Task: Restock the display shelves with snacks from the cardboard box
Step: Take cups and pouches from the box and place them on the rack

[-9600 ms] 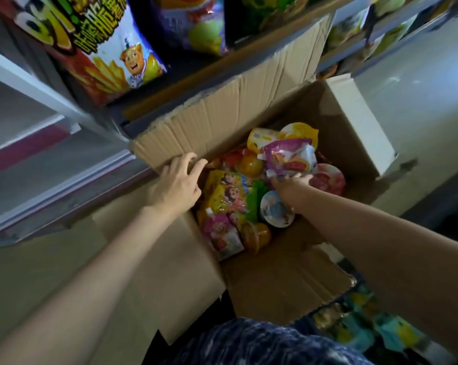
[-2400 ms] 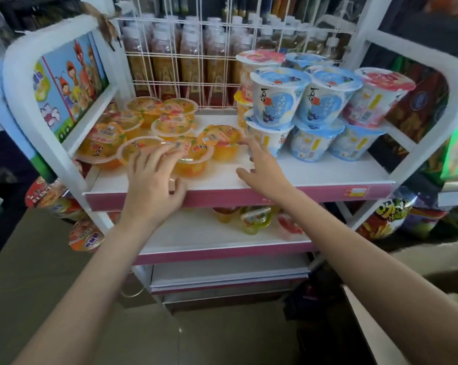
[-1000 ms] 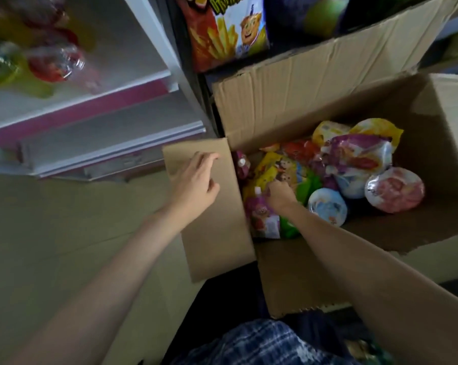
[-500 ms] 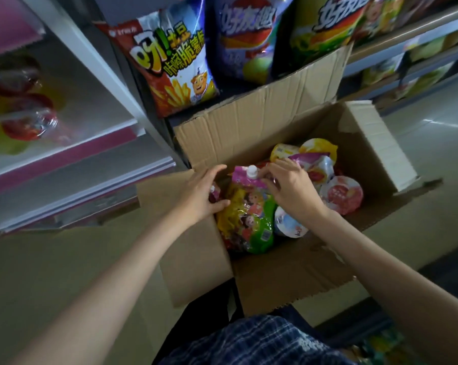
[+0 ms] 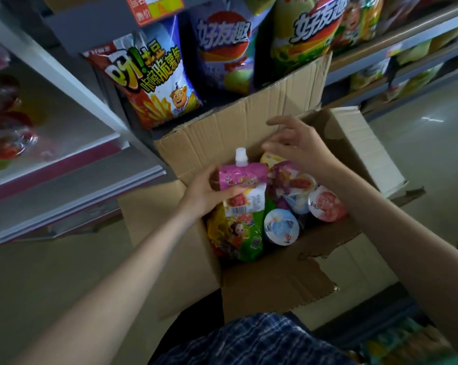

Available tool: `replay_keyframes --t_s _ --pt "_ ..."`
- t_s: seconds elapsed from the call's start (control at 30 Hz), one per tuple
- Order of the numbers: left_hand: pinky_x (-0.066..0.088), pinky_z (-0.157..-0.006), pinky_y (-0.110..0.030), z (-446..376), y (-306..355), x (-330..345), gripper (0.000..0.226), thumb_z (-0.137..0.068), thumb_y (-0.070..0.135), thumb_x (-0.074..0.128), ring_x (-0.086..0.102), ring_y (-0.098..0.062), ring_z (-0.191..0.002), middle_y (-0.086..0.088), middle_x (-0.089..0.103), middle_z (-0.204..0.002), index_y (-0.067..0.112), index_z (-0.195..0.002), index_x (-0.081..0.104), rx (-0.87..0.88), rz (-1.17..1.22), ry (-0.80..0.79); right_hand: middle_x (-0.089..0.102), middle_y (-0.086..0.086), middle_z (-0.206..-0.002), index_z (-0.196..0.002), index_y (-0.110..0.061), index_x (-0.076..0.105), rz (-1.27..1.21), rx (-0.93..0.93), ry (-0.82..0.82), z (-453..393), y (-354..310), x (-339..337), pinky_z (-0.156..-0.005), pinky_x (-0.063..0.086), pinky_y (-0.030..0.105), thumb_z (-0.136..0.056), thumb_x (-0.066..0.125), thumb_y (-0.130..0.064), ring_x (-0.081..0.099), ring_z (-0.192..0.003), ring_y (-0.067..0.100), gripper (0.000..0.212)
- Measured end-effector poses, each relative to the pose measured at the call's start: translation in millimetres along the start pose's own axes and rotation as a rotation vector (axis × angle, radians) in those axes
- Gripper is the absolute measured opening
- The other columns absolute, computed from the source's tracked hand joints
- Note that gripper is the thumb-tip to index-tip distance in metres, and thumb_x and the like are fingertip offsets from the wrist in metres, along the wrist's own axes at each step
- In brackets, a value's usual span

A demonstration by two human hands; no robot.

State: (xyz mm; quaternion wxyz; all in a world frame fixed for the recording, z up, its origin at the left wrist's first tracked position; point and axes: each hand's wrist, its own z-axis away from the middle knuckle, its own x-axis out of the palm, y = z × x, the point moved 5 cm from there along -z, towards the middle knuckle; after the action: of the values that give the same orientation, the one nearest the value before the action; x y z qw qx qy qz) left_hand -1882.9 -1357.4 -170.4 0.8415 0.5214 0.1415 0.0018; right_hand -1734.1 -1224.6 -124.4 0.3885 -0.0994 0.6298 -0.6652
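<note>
An open cardboard box (image 5: 249,133) sits on the floor with its flaps spread. Inside lie several snacks: a green and yellow pouch (image 5: 238,235), a blue-lidded cup (image 5: 281,226), a red-lidded cup (image 5: 328,204) and a purple pack (image 5: 292,177). My left hand (image 5: 204,193) grips a pink spouted jelly pouch (image 5: 245,185) with a white cap, held upright over the box's left side. My right hand (image 5: 299,146) hovers above the back of the box, fingers spread, holding nothing. The white and pink display shelves (image 5: 72,164) stand at the left.
Large chip bags (image 5: 154,83) and other snack bags (image 5: 222,51) stand on a dark shelf right behind the box. Red jelly cups (image 5: 9,143) lie on the white shelf at the left. More shelves (image 5: 396,51) run along the upper right. Tiled floor surrounds the box.
The pink spouted pouch has passed from my right hand into my left and is lifted higher. My right hand has let go and moved up and back over the box.
</note>
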Motion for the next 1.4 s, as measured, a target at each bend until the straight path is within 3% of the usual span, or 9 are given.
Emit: replay_keyframes --t_s 0.13,0.23,0.43,0.57,0.67,0.8,1.07,1.17,1.4 --pt "0.047 -0.065 -0.019 17.2 -29.2 -20.4 0.041 -0.057 0.034 0.085 0.06 -0.005 -0.07 0.009 0.064 -0.078 0.024 -0.08 0.054 -0.119 -0.131 0.075 0.054 0.017 -0.125 -0.133 -0.003 0.039 0.688 0.356 -0.241 -38.1 109.6 -11.0 -0.096 0.044 0.041 -0.084 0.068 -0.029 0.054 -0.114 0.03 0.063" --pt "0.047 -0.064 -0.015 34.7 -40.8 -39.6 0.042 -0.059 0.037 0.084 0.059 0.002 -0.073 0.015 0.063 -0.081 0.022 -0.085 0.056 -0.157 -0.218 0.157 0.037 0.021 -0.142 -0.139 -0.008 0.031 1.226 0.396 -0.453 -27.3 162.8 16.2 -0.104 0.034 0.044 -0.094 0.049 -0.031 0.037 -0.129 0.037 0.054" --pt "0.051 -0.076 -0.026 48.5 -41.4 -57.1 0.06 -0.05 0.05 0.079 0.063 -0.005 -0.083 0.009 0.068 -0.092 0.018 -0.097 0.06 -0.175 -0.191 0.225 0.034 0.026 -0.138 -0.138 -0.014 0.028 1.523 0.386 -0.381 -17.2 157.9 39.3 -0.098 0.037 0.042 -0.096 0.043 -0.02 0.038 -0.126 0.041 0.046" --pt "0.049 -0.078 -0.023 56.7 -35.4 -65.1 0.038 -0.067 0.026 0.081 0.062 -0.003 -0.085 0.009 0.066 -0.094 0.024 -0.097 0.058 -0.132 -0.21 0.278 0.048 0.023 -0.126 -0.131 -0.01 0.037 1.54 0.312 -0.324 -15.9 142.4 39.8 -0.087 0.047 0.038 -0.096 0.042 -0.011 0.051 -0.114 0.037 0.036" --pt "0.046 -0.073 -0.012 65.1 -33.5 -80.8 0.044 -0.066 0.031 0.082 0.061 0.0 -0.086 0.009 0.066 -0.094 0.02 -0.101 0.06 -0.09 -0.176 0.313 0.056 0.016 -0.123 -0.125 -0.007 0.05 1.444 0.27 -0.297 -20.0 115.2 42.8 -0.087 0.048 0.037 -0.094 0.043 -0.005 0.054 -0.115 0.033 0.032" --pt "0.047 -0.076 -0.021 85.5 -44.5 -115.9 0.046 -0.066 0.036 0.08 0.063 -0.005 -0.086 0.005 0.068 -0.096 0.016 -0.103 0.062 -0.074 -0.05 0.402 0.063 0.018 -0.112 -0.112 -0.004 0.061 1.257 0.182 -0.172 -13.5 52.8 47.7 -0.082 0.048 0.038 -0.091 0.05 -0.01 0.058 -0.108 0.036 0.024" --pt "0.044 -0.057 -0.006 129.3 -64.6 -211.8 0.019 -0.076 0.026 0.073 0.06 0.004 -0.069 0.012 0.064 -0.082 0.026 -0.087 0.058 0.012 0.032 0.488 0.059 0.016 -0.077 -0.112 -0.01 0.044 1.068 -0.162 0.104 25.1 -73.0 119.4 -0.078 0.041 0.041 -0.078 0.05 -0.001 0.052 -0.09 0.038 0.035" --pt "0.049 -0.067 -0.02 143.9 -71.1 -253.0 0.02 -0.074 0.021 0.074 0.06 -0.01 -0.076 0.007 0.064 -0.083 0.028 -0.082 0.057 0.04 0.094 0.511 0.056 0.013 -0.077 -0.108 -0.01 0.044 0.888 -0.157 0.177 31.4 -129.5 159.0 -0.07 0.031 0.038 -0.078 0.045 0.006 0.046 -0.085 0.038 0.034" --pt "0.045 -0.059 -0.007 170.4 -73.4 -337.1 0.017 -0.075 0.02 0.073 0.058 -0.011 -0.074 0.003 0.065 -0.083 0.024 -0.084 0.059 0.125 0.144 0.603 0.056 0.014 -0.083 -0.11 -0.003 0.047 0.488 -0.078 0.301 -23.8 -207.2 253.7 -0.064 0.037 0.035 -0.081 0.041 0.011 0.05 -0.078 0.028 0.033"
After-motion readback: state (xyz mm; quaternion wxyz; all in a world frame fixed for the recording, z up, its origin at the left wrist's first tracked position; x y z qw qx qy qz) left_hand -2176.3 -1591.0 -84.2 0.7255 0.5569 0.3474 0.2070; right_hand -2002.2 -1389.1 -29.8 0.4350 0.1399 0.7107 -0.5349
